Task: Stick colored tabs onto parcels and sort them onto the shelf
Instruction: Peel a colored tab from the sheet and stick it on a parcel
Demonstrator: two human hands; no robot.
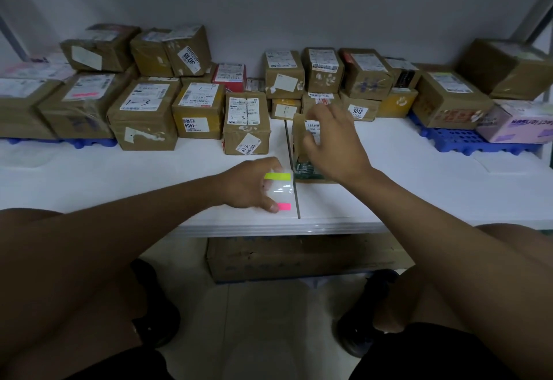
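My left hand [250, 186] holds a clear sheet of tabs [281, 191] low over the white shelf [119, 179], near its front edge. A yellow-green tab [277, 176] sits at the sheet's top and a pink tab [284, 206] at its bottom, under my thumb. My right hand [335, 143] hovers with spread fingers over a small brown parcel [299, 143] that stands upright on the shelf just right of the sheet. The hand hides most of that parcel. Whether the fingers touch it is unclear.
Rows of brown parcels line the back of the shelf, such as a box marked 1-3 [143, 113] and a box marked 3012 [357, 110]. Blue pallets [466, 140] lie under the outer stacks. A pink carton [517, 122] sits far right. A large box [299, 257] lies on the floor below.
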